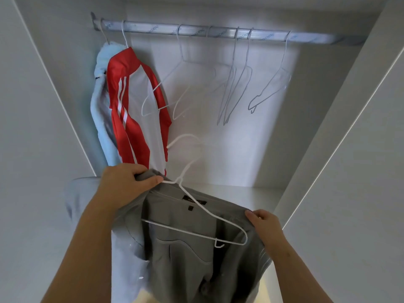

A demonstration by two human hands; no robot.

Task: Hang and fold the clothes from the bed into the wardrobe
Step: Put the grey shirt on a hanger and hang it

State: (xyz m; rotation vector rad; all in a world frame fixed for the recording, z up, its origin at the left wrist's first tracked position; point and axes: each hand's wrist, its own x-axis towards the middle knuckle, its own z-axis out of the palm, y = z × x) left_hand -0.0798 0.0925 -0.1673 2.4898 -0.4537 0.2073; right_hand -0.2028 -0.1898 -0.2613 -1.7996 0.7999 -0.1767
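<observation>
Grey garment [185, 254] between 2 hands, left hand [124, 184] gripping its edge, right hand [265, 224] pinching opposite edge

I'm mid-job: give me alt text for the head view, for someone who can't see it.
The left hand and right hand hold a grey garment by its upper edge, a white wire hanger resting against it. On the wardrobe rail behind hang a red and white jacket, a light blue garment and several empty hangers.
</observation>
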